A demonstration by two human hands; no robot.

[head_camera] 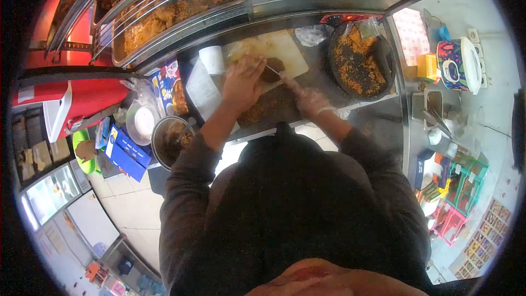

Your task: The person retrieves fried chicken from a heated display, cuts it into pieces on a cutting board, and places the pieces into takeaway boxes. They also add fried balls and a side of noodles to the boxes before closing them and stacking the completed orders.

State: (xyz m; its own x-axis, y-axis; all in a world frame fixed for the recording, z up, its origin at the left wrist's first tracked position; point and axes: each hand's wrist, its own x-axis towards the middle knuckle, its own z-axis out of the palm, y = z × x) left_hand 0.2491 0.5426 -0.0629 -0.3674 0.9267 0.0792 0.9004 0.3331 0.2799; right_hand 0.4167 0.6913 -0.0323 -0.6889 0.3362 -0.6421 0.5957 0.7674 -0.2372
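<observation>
A white cutting board [294, 49] lies on the dark counter before me. My left hand [245, 80] reaches over its left part, palm down, with the fingertips beside a dark brown piece of food [276, 62]. Whatever lies under that palm is hidden. In a clear plastic glove, my right hand [309, 98] grips a knife [273, 68], index finger stretched forward. The thin blade lies across the brown piece and points toward my left fingers. Orange-brown crumbs [259, 111] are scattered on the counter near the front edge.
A black stone mortar [357, 65] with crumbs and a piece of food stands right. A white paper roll [212, 60] and paper sheets [202, 86] lie left, near a metal pot [170, 137]. Wire racks over trays of fried food [176, 12] rise behind. A crumpled plastic bag [311, 35] lies beyond the board.
</observation>
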